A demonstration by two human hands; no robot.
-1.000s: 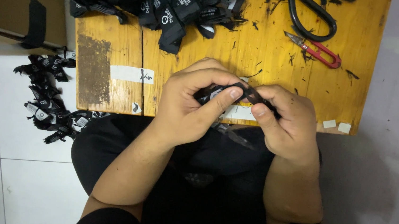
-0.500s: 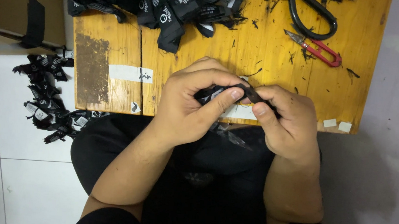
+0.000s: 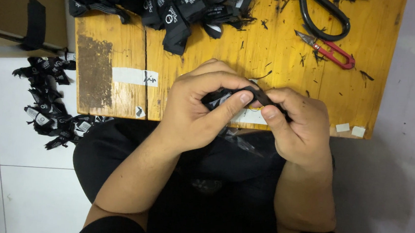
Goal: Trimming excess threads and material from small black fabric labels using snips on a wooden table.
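Label folding held mid-step at the table edge

Fingers of both hands are closed on one small black woven label [image 3: 228,97], which is held just above the near edge of the yellow wooden table [image 3: 374,70], at the centre of the frame. The left hand [image 3: 196,108] is wrapped around the label's left end, its thumb pressed across the fabric; the right hand [image 3: 298,126] pinches the right end between thumb and forefinger. The label appears partly creased between the two grips, so the step in hand is judged to be a fold or a straightening of the strip. A firm pinch along the crease, with both ends kept aligned, would seem to be called for next.

A heap of similar black labels [image 3: 177,3] is piled at the upper centre of the frame. Red-handled thread snips [image 3: 328,49] and large black-handled scissors [image 3: 324,14] lie at the upper right. More black labels [image 3: 46,99] are scattered on the white tiled floor at the left.
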